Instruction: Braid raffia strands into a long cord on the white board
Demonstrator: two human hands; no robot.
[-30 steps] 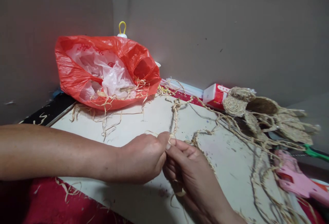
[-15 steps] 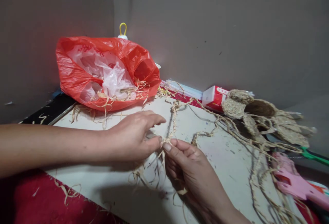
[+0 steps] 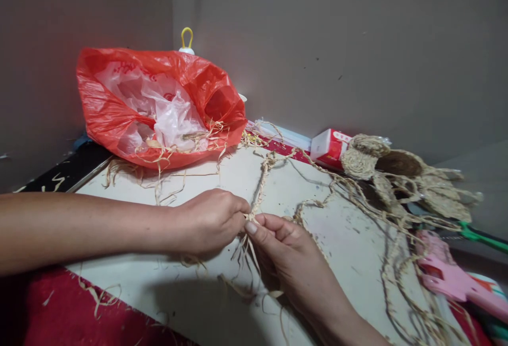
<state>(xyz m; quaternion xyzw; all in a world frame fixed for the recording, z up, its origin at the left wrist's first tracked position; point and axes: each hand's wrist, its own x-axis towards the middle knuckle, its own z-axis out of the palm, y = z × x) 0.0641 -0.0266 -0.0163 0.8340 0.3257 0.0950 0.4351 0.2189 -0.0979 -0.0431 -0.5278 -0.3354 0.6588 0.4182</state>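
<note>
A braided straw cord runs down the white board to both hands, with loose strands hanging below. My right hand pinches its lower end between thumb and forefinger. Right beside it, my left hand is closed, its fingertips at the same end of the braid; thin strands show at its fingers. The cord continues from its upper bend to the right across the board.
A red plastic bag with clear plastic and straw lies behind my left hand. At the right are woven straw pieces, a red and white packet, a pink glue gun, a green-handled item and long braided cords.
My left hand has closed its fingers, which were spread apart, and come against the braid. My right hand keeps its pinch. The whole view has shifted slightly.
</note>
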